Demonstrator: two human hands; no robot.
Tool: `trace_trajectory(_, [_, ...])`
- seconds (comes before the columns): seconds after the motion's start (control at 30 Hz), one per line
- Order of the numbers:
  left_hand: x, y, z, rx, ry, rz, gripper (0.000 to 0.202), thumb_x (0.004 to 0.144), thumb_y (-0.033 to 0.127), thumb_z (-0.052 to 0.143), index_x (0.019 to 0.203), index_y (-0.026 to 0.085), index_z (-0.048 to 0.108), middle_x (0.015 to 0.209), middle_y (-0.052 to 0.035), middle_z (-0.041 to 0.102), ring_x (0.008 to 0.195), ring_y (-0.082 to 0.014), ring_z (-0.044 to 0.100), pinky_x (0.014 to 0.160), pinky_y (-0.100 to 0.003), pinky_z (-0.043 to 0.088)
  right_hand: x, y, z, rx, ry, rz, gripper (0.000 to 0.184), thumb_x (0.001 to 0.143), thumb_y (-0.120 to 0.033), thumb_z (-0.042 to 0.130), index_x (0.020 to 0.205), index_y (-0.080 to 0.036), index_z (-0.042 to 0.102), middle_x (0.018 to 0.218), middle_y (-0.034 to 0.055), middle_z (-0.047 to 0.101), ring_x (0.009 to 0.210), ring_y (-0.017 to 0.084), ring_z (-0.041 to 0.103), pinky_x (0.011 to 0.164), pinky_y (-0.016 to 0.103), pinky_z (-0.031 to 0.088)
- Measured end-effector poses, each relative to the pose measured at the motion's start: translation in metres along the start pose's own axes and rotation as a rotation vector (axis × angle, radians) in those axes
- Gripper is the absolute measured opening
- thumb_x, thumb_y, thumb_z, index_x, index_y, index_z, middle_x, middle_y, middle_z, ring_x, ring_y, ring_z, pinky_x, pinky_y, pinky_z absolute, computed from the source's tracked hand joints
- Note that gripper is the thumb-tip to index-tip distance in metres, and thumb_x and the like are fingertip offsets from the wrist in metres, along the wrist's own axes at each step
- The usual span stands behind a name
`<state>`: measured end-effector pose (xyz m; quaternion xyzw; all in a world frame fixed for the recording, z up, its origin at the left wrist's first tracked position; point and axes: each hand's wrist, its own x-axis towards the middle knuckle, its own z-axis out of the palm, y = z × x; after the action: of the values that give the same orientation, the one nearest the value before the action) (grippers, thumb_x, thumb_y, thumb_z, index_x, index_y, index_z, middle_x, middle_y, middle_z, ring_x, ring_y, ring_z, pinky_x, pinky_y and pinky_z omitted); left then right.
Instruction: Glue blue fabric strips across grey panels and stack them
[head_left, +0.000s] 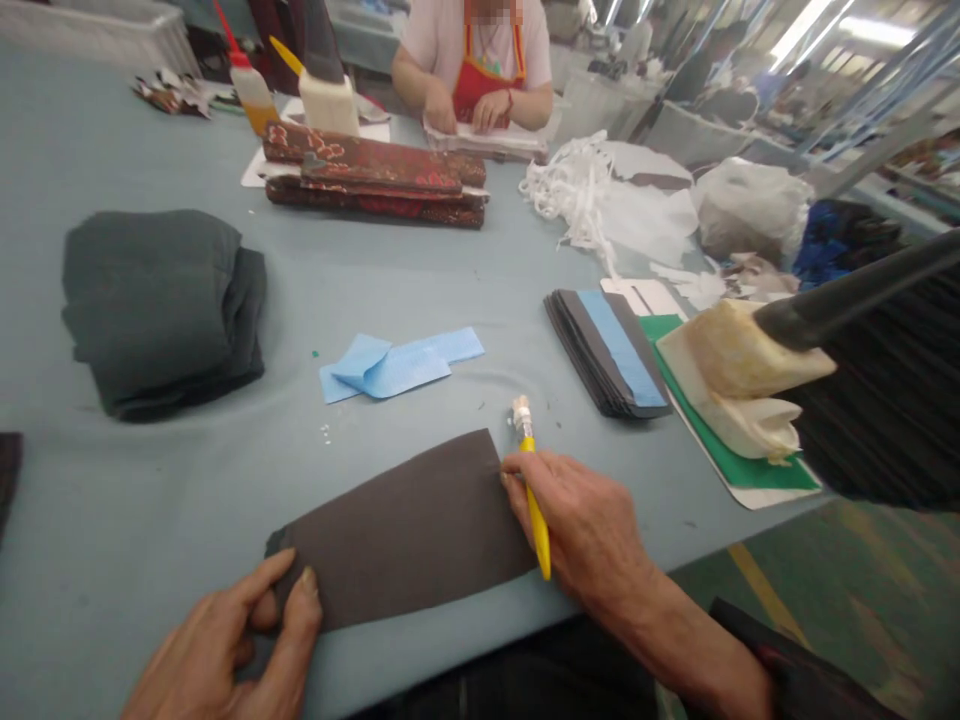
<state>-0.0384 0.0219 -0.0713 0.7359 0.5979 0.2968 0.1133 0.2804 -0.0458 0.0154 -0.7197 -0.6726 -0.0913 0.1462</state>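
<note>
dark fabric panel [412, 530] lies on the counter [172, 500] — left hand [232, 635] pinching one end, right hand [589, 515] gripping a yellow-handled brush [537, 520] at the other. uneven hand tension may skew the panel.

The left hand [214, 640] bends thumb near forefinger while the right hand [583, 515] curls its fingers.
</note>
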Motion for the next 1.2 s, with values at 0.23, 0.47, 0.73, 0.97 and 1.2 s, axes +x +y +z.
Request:
trace_trajectory(0.23, [0.009, 0.047, -0.017, 0.052, -0.068, -0.091, 0.039, 0.103, 0.058, 0.053, 0.12, 0.031, 0.076, 0.092, -0.0013, 0.074, 0.081, -0.0219, 0.069, 0.068, -0.034, 0.048, -0.008, -0.007, -0.005, 0.187, 0.298, 0.028, 0.021, 0.111, -0.018, 0.052, 0.113, -0.017, 0.073, 0.077, 0.002, 0.08, 0.061, 0.014, 0.076, 0.06, 0.022, 0.05])
trace_trajectory(0.47, [0.012, 0.061, -0.024, 0.059, -0.031, -0.076, 0.037, 0.105, 0.053, 0.05, 0.116, 0.028, 0.075, 0.088, -0.0028, 0.073, 0.086, -0.0249, 0.07, 0.06, -0.034, 0.035, 0.0, -0.03, 0.008, 0.337, 0.289, -0.073, 0.018, 0.112, -0.016, 0.052, 0.11, -0.018, 0.07, 0.102, 0.0115, 0.086, 0.088, 0.019, 0.083, 0.082, 0.027, 0.063])
trace_trajectory(0.73, [0.014, 0.06, -0.025, 0.034, -0.076, -0.14, 0.037, 0.102, 0.054, 0.051, 0.114, 0.03, 0.076, 0.089, -0.0027, 0.074, 0.09, -0.026, 0.071, 0.063, -0.035, 0.038, 0.012, -0.038, 0.033, 0.402, 0.036, -0.22, 0.027, 0.094, -0.021, 0.08, 0.116, -0.02, 0.065, 0.149, 0.0217, 0.071, 0.135, 0.034, 0.07, 0.115, 0.055, 0.056])
trace_trajectory(0.97, [0.015, 0.066, -0.027, 0.024, -0.093, -0.197, 0.042, 0.098, 0.06, 0.052, 0.114, 0.03, 0.077, 0.087, -0.0017, 0.072, 0.081, -0.0234, 0.068, 0.063, -0.035, 0.038, 0.006, -0.025, 0.042, 0.414, 0.014, -0.106, 0.045, 0.085, -0.032, 0.089, 0.121, -0.02, 0.064, 0.155, 0.0239, 0.066, 0.133, 0.04, 0.07, 0.112, 0.06, 0.058])
trace_trajectory(1.2, [0.016, 0.066, -0.031, 0.04, -0.075, -0.166, 0.042, 0.095, 0.061, 0.058, 0.11, 0.028, 0.079, 0.082, 0.001, 0.068, 0.074, -0.0207, 0.064, 0.071, -0.036, 0.046, -0.001, -0.015, 0.042, 0.422, 0.011, -0.134, 0.046, 0.089, -0.031, 0.084, 0.125, -0.022, 0.058, 0.158, 0.0251, 0.063, 0.139, 0.041, 0.067, 0.113, 0.063, 0.056])
